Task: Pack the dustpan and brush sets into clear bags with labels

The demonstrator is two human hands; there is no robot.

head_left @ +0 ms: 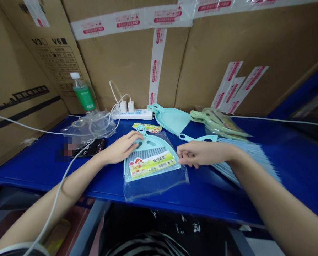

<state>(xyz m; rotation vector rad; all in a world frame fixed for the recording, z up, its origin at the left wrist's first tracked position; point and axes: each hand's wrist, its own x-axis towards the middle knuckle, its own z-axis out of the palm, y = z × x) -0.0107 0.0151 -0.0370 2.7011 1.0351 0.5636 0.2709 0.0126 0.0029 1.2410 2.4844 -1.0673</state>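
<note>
In front of me lies a light-blue dustpan [145,144] with a grey-bristled brush [148,154] nested in it, inside a clear plastic bag [153,188]. A yellow-green label card [152,164] with red mushrooms lies across its front. My left hand [124,146] grips the pack's upper left edge beside the handle, fingers curved over it. At the lower right corner, my right hand [192,154] is closed, its fingertips pinching the bag's edge by the dustpan. Just behind the right hand and wrist lies a loose blue brush [249,153], partly hidden by the forearm.
Behind the pack lie another blue dustpan [173,119], a bagged green set [220,122] and a second card [148,127]. A power strip [145,114], crumpled plastic [89,124], a bottle [83,94] and a phone [91,148] stand left. A white cable [64,177] crosses my left forearm.
</note>
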